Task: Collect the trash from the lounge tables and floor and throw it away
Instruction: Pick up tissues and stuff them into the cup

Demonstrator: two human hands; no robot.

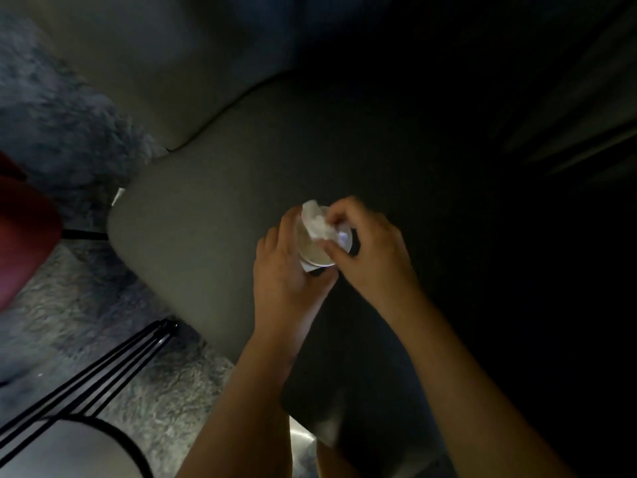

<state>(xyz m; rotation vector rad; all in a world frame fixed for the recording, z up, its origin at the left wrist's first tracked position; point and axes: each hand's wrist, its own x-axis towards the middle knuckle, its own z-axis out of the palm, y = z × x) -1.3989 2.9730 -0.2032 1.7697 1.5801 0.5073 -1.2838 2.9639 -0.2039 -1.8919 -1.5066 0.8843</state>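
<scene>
Light very low; right half of view almost black.

Left hand [286, 267]: fingers and thumb curled round the side of a paper cup [310, 248]; cup upright, mouth facing up toward me, pale inside visible.

Right hand [372, 250]: fingertips pinch a crumpled white tissue [315, 220]; the tissue sits at the cup's mouth, partly over the far rim, lower part against the inside; cannot tell how far down it reaches.

Hands close together, both meeting at the cup; right thumb lies at the near rim, just beside the left thumb; a small pale glint shows at the rim's right side, too blurred to identify.

Cup and tissue are held in the air above a grey sofa seat cushion [206, 219]; cannot tell whether the cup's base touches the cushion; sofa back [179, 63] rises behind it.

Left of the sofa: shaggy grey rug [103, 322]; a dark red object [24, 229] at the left edge, blurred; bottom left, a round side table [69, 446] with a black rim, thin black metal legs [103, 367] slanting over the rug beside it.
</scene>
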